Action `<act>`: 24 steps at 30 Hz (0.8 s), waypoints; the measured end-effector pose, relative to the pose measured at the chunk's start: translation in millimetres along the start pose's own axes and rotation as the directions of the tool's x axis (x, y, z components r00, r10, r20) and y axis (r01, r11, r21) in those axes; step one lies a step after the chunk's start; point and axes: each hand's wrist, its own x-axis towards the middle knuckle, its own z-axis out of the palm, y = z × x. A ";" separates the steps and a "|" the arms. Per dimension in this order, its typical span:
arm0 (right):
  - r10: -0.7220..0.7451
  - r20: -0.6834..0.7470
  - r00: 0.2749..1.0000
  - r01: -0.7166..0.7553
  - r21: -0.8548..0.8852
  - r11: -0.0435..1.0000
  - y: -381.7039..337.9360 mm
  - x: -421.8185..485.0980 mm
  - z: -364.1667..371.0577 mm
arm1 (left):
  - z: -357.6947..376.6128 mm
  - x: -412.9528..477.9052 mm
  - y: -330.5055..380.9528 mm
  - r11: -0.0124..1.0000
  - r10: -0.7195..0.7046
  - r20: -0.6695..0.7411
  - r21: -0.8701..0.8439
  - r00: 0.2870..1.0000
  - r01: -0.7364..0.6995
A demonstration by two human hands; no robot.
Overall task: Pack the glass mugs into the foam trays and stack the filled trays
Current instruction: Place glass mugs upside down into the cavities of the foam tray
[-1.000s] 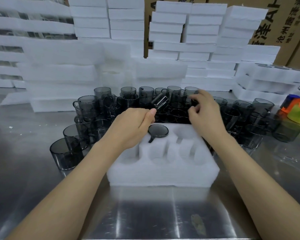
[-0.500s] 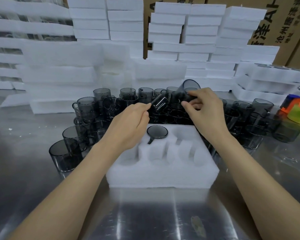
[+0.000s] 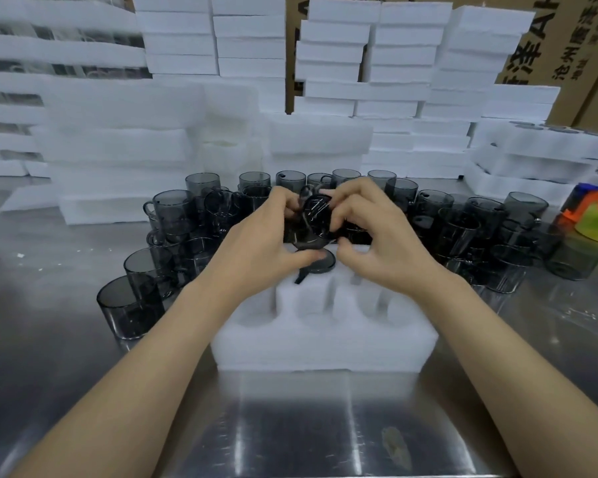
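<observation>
Glass mugs of smoky grey sit gripped between the left hand and right hand, fingers curled round them, just above the foam tray on the table, where one seated mug already rests. Glass knocking glass could chip; a slip would drop them onto the loose mugs crowded behind.

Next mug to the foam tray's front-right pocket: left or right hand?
Right, likely. The right hand is over the foam tray's right half, nearest that empty pocket; the left hand is over the left half. Both grip the mugs.
</observation>
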 end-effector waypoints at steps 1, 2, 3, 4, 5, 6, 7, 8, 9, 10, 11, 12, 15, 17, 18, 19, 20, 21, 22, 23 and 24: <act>0.049 -0.001 0.999 -0.048 0.107 0.993 -4.4 0.3 1.4 | 0.0 0.5 0.5 0.999 -0.011 -0.006 -0.046 1.000 0.011; 0.100 -0.009 0.995 -0.096 0.190 0.977 -8.0 0.5 3.2 | 0.3 0.7 1.0 0.997 -0.010 -0.018 -0.078 1.000 0.009; 0.156 -0.018 0.988 -0.147 0.240 0.960 -10.5 1.0 4.5 | 0.6 0.5 1.4 0.996 -0.002 -0.030 -0.089 1.000 -0.001; 0.210 -0.025 0.977 -0.198 0.244 0.949 -11.8 1.8 5.2 | 1.0 0.1 1.5 0.997 0.010 -0.036 -0.080 0.999 -0.013; 0.249 -0.026 0.968 -0.238 0.204 0.949 -12.6 3.0 4.7 | 1.4 -0.2 1.1 0.998 0.025 -0.039 -0.060 0.999 -0.027; 0.270 -0.021 0.963 -0.264 0.145 0.954 -12.6 3.7 3.8 | 2.0 -0.3 0.3 0.998 0.038 -0.039 -0.045 0.999 -0.040; 0.275 -0.013 0.961 -0.273 0.099 0.957 -12.4 3.7 2.2 | 2.2 -0.1 -0.8 0.998 0.043 -0.041 -0.046 0.998 -0.045; 0.268 -0.007 0.963 -0.267 0.082 0.960 -11.9 3.5 -0.1 | 2.0 0.4 -1.8 0.997 0.042 -0.051 -0.067 0.998 -0.045; 0.249 -0.002 0.969 -0.247 0.091 0.965 -11.5 3.3 -3.1 | 1.6 1.0 -2.3 0.994 0.040 -0.068 -0.097 0.997 -0.046; 0.219 0.006 0.976 -0.219 0.111 0.970 -10.9 2.8 -6.0 | 0.8 1.6 -2.5 0.991 0.047 -0.085 -0.118 0.995 -0.057; 0.186 0.022 0.982 -0.188 0.135 0.973 -10.4 2.4 -8.2 | 0.2 2.3 -2.6 0.990 0.060 -0.094 -0.122 0.994 -0.071; 0.158 0.043 0.987 -0.163 0.162 0.973 -10.3 1.8 -9.4 | 0.1 2.9 -2.6 0.991 0.078 -0.088 -0.104 0.993 -0.087; 0.122 0.109 0.987 -0.142 0.208 0.968 -10.8 1.1 -6.9 | 0.3 3.3 -2.0 0.992 0.127 -0.039 -0.008 0.991 -0.127; 0.111 0.119 0.987 -0.129 0.151 0.980 -10.0 1.5 -3.1 | -0.9 2.0 -0.7 0.994 0.110 -0.026 -0.006 0.994 -0.110; 0.129 0.098 0.987 -0.141 0.120 0.983 -9.3 1.7 -1.3 | -1.3 1.5 0.4 0.995 0.103 -0.017 -0.008 0.995 -0.103; 0.170 0.063 0.983 -0.176 0.105 0.979 -9.0 2.0 -0.1 | -1.2 0.9 1.4 0.995 0.098 -0.009 -0.008 0.995 -0.098; 0.220 0.027 0.975 -0.222 0.109 0.969 -8.8 2.5 -0.3 | -1.1 0.5 2.0 0.996 0.093 -0.005 -0.013 0.996 -0.093; 0.264 0.008 0.965 -0.263 0.130 0.956 -8.0 3.1 -1.3 | -1.0 0.4 2.6 0.996 0.087 -0.006 -0.028 0.996 -0.087; 0.298 0.013 0.954 -0.296 0.175 0.939 -6.7 3.4 -3.9 | -1.0 0.4 2.9 0.995 0.082 -0.006 -0.050 0.997 -0.082; 0.322 0.037 0.946 -0.321 0.239 0.917 -4.7 3.6 -7.6 | -1.1 0.6 2.8 0.995 0.076 -0.003 -0.068 0.997 -0.076; 0.329 0.068 0.942 -0.334 0.302 0.893 -2.0 3.2 -12.7 | -1.1 1.0 2.4 0.995 0.075 -0.001 -0.072 0.997 -0.075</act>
